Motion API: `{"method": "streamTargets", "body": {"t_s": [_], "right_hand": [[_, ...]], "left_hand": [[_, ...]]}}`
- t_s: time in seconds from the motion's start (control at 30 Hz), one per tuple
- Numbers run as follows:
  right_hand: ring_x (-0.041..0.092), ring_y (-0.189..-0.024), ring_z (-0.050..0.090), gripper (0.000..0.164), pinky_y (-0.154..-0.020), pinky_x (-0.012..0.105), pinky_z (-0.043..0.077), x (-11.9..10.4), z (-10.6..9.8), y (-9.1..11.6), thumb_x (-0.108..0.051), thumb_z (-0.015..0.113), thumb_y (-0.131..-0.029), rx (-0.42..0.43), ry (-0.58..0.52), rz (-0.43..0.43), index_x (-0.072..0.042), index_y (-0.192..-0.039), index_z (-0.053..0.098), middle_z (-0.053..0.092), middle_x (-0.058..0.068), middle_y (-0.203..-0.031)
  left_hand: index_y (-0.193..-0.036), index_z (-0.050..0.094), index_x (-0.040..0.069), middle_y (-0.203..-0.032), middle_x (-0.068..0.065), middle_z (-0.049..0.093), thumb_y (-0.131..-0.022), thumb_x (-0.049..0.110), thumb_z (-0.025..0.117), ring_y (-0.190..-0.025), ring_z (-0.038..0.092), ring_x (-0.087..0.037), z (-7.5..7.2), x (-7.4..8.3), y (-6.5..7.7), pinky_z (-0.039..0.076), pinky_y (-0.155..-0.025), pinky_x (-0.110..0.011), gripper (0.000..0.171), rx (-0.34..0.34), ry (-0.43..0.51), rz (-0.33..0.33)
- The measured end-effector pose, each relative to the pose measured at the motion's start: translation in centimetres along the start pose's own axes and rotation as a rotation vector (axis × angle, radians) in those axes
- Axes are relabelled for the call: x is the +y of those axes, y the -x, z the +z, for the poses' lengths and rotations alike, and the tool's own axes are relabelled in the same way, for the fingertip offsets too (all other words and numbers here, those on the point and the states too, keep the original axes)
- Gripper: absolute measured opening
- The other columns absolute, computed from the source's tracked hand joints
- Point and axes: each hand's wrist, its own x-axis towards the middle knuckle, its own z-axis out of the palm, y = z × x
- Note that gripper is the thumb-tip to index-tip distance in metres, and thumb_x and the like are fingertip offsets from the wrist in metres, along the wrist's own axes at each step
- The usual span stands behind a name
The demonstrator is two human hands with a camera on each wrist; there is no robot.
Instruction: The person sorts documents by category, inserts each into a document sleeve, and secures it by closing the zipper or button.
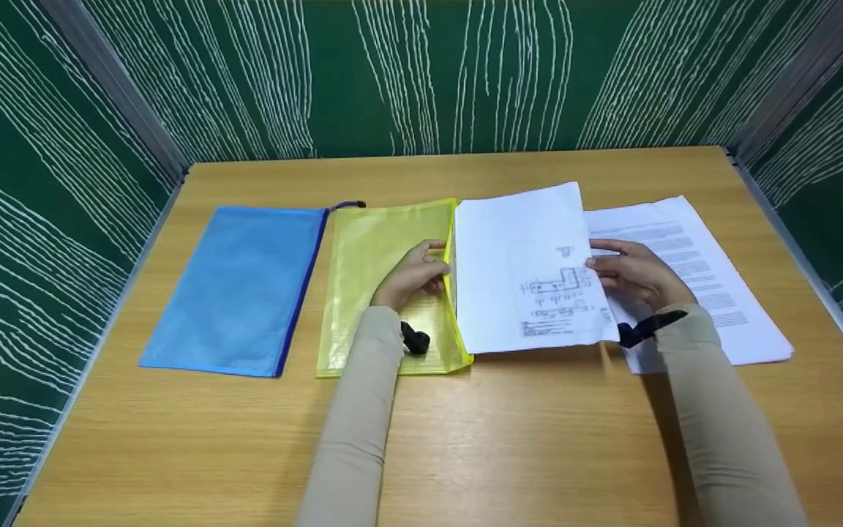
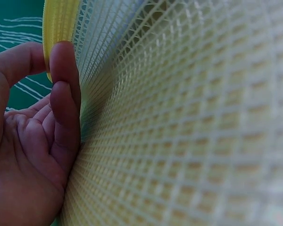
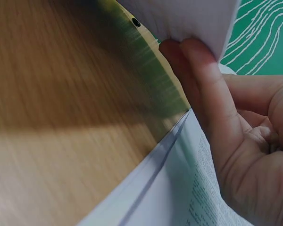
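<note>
My left hand [image 1: 416,272] pinches the zippered edge of a yellow mesh zip pouch [image 1: 370,256], lifting that side so the mouth gapes. In the left wrist view, thumb and fingers close on the yellow zipper strip [image 2: 61,23], with the see-through mesh [image 2: 193,132] beside them. My right hand [image 1: 637,272] pinches the right edge of a white paper sheet [image 1: 516,271] printed with a technical drawing. The sheet is held up off the table, its left edge at the pouch's mouth. In the right wrist view, fingers [image 3: 210,80] press under the paper [image 3: 193,19].
A blue zip pouch [image 1: 238,285] with a dark blue zipper lies flat at the left. Printed sheets [image 1: 714,293] lie in a stack at the right, partly under the right hand. The wooden table [image 1: 524,432] meets green walls [image 1: 443,80] with white lines.
</note>
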Motion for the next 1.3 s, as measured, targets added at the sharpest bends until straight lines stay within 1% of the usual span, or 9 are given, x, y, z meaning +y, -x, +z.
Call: {"method": "streamTargets", "body": {"t_s": [0.23, 0.53, 0.67, 0.9, 1.1, 1.3], "right_hand": [[0.011, -0.075, 0.071, 0.076, -0.062, 0.018, 0.055, -0.3, 0.3, -0.2, -0.009, 0.066, -0.09, -0.016, 0.074, -0.011, 0.0, -0.151, 0.022, 0.074, 0.0, -0.086], [0.009, -0.076, 0.071, 0.074, -0.065, 0.018, 0.056, -0.6, 0.4, -0.1, -0.009, 0.063, -0.093, -0.039, 0.131, 0.01, 0.002, -0.151, 0.02, 0.073, -0.002, -0.087], [0.01, -0.076, 0.071, 0.073, -0.066, 0.018, 0.056, -0.8, 0.4, 0.0, -0.008, 0.063, -0.092, -0.04, 0.128, 0.028, 0.002, -0.151, 0.021, 0.073, -0.001, -0.087], [0.011, -0.078, 0.071, 0.073, -0.068, 0.019, 0.057, -1.0, 0.6, -0.1, -0.007, 0.062, -0.093, -0.05, 0.107, 0.033, 0.002, -0.151, 0.019, 0.073, -0.001, -0.088], [0.011, -0.079, 0.071, 0.074, -0.068, 0.02, 0.057, -0.8, 0.9, -0.4, -0.006, 0.061, -0.093, -0.063, 0.11, 0.007, 0.002, -0.152, 0.017, 0.073, -0.002, -0.088], [0.011, -0.077, 0.071, 0.073, -0.067, 0.02, 0.057, -0.6, 1.1, -0.8, -0.005, 0.061, -0.093, -0.072, 0.09, -0.009, 0.002, -0.152, 0.018, 0.074, 0.0, -0.086]], "left_hand": [[-0.142, 0.038, 0.014, -0.08, -0.003, 0.058, -0.086, 0.009, 0.061, -0.059, 0.055, -0.013, 0.0, 0.2, -0.1, 0.05, -0.059, -0.027, 0.06, 0.006, -0.046, -0.006], [-0.141, 0.04, 0.013, -0.079, -0.003, 0.057, -0.086, 0.01, 0.064, -0.06, 0.055, -0.013, 0.1, 0.0, 0.0, 0.051, -0.06, -0.027, 0.06, 0.0, -0.039, 0.003], [-0.14, 0.04, 0.012, -0.08, -0.003, 0.057, -0.087, 0.01, 0.065, -0.06, 0.055, -0.012, 0.1, 0.1, 0.0, 0.05, -0.06, -0.026, 0.059, 0.0, -0.043, 0.002], [-0.142, 0.04, 0.012, -0.079, -0.003, 0.058, -0.089, 0.011, 0.064, -0.059, 0.055, -0.013, 0.1, 0.2, -0.1, 0.05, -0.058, -0.027, 0.059, 0.004, -0.071, -0.001], [-0.142, 0.04, 0.012, -0.08, -0.004, 0.059, -0.089, 0.012, 0.064, -0.06, 0.056, -0.012, 0.2, 0.2, 0.0, 0.05, -0.06, -0.026, 0.058, 0.008, -0.081, -0.006], [-0.144, 0.039, 0.011, -0.08, -0.003, 0.06, -0.09, 0.012, 0.063, -0.062, 0.057, -0.013, 0.4, 0.4, 0.0, 0.051, -0.06, -0.026, 0.059, 0.003, -0.12, -0.011]]}}
